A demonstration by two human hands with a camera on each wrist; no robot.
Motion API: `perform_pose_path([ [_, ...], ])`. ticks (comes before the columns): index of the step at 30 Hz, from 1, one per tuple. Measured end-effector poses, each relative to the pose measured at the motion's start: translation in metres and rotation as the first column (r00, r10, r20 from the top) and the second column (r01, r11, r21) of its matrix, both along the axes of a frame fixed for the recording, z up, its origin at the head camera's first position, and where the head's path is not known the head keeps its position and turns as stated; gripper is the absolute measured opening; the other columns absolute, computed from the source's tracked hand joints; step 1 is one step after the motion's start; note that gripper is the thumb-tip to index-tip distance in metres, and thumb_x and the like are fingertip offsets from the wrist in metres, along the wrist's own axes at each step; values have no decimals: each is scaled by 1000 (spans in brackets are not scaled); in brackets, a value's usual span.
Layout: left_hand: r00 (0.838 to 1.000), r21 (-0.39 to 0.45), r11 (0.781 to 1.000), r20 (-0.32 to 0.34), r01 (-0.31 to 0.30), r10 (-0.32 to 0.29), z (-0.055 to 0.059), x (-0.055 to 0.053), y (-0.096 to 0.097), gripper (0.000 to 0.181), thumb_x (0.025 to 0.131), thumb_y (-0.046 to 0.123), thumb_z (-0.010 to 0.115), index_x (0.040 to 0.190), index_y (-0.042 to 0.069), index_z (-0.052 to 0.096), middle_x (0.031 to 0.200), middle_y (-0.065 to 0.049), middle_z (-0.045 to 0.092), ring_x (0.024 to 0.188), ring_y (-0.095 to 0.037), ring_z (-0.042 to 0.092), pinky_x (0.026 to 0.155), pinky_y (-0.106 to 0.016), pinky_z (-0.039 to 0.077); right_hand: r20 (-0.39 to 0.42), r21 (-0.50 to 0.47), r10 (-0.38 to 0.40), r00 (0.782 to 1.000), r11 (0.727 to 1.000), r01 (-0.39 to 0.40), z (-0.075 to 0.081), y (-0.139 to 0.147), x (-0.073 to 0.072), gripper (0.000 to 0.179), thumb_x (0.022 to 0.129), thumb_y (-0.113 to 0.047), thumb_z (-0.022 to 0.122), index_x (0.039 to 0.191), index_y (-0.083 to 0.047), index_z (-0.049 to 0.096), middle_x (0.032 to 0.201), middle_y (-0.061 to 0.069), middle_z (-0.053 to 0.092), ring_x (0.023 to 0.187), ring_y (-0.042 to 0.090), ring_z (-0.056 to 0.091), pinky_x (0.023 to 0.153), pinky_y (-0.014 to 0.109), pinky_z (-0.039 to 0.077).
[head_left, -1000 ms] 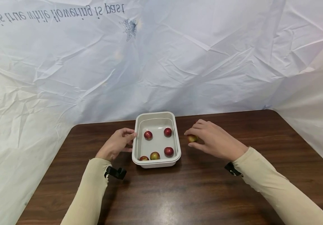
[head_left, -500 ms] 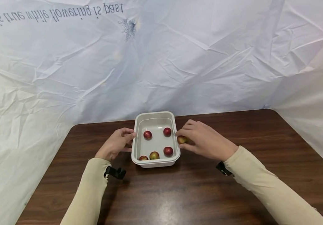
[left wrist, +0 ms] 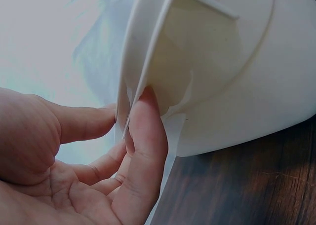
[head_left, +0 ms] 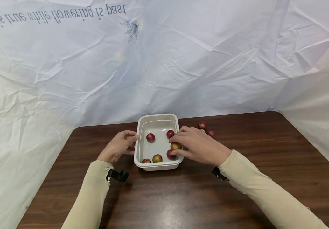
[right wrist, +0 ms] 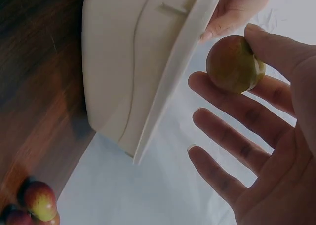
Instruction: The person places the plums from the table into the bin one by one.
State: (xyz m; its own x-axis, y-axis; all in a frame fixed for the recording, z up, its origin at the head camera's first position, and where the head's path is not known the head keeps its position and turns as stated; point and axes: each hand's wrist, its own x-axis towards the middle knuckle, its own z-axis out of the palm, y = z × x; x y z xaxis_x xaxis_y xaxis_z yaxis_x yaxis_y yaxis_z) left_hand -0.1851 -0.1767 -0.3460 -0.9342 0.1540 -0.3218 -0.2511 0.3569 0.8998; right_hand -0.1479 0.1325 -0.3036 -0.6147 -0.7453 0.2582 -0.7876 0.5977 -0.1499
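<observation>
Over the container (head_left: 159, 166), the right hand (head_left: 199, 146) has carried a pinched plum (head_left: 176, 146) past the right rim (head_left: 177, 124). The left hand (head_left: 118, 146) pinches the left rim (head_left: 138, 127).

Dark brown table (head_left: 164, 197) held white tub (head_left: 159, 148) at left hand (head_left: 120, 146), partly under right hand (head_left: 199, 146); reddish fruits (head_left: 202, 125) lay beyond right hand.

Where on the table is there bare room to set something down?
The table is bare at the near side of the tub, between the sleeves, and to the right of the loose fruits. It is crowded at the tub's sides: the left hand pinches the left one; the right hand, holding a fruit, is over the right.
</observation>
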Motion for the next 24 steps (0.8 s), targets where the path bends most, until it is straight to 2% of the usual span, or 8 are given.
perform_pose_path([
  [6, 1000, -2, 1000, 4, -1, 1, 0, 0, 0, 43, 108, 27, 54, 142, 2, 48, 124, -16, 59, 99, -22, 62, 82, -37, 63, 20, 18, 23, 1000, 1000, -23, -5, -9, 1, 32, 95, -46, 70, 114, -20, 73, 105, -10, 71, 97, 13, 58, 87, 33, 52],
  [11, 1000, 0, 1000, 4, -3, 3, 1, 1, 1, 42, 108, 26, 54, 142, 2, 48, 123, -16, 59, 98, -22, 62, 82, -37, 63, 16, 34, 43, 999, 998, -44, -10, -12, 2, 31, 96, -40, 72, 117, -19, 73, 111, -6, 74, 102, 14, 60, 90, 35, 54],
  [16, 1000, 4, 1000, 3, 0, 0, 1, 1, 1, 42, 108, 26, 54, 142, 2, 48, 122, -15, 59, 97, -22, 62, 81, -37, 63, 1, 35, 57, 998, 998, -57, -13, -11, 3, 27, 98, -38, 70, 114, -18, 74, 109, -6, 75, 100, 15, 60, 87, 34, 53],
  [24, 1000, 5, 1000, -1, 1, -1, 0, 0, 0, 43, 108, 26, 54, 142, 2, 48, 124, -16, 59, 98, -23, 62, 81, -37, 63, -16, 29, 13, 1000, 1000, -13, -9, -1, -2, 28, 98, -38, 69, 118, -18, 73, 112, -6, 74, 104, 15, 59, 91, 34, 52],
])
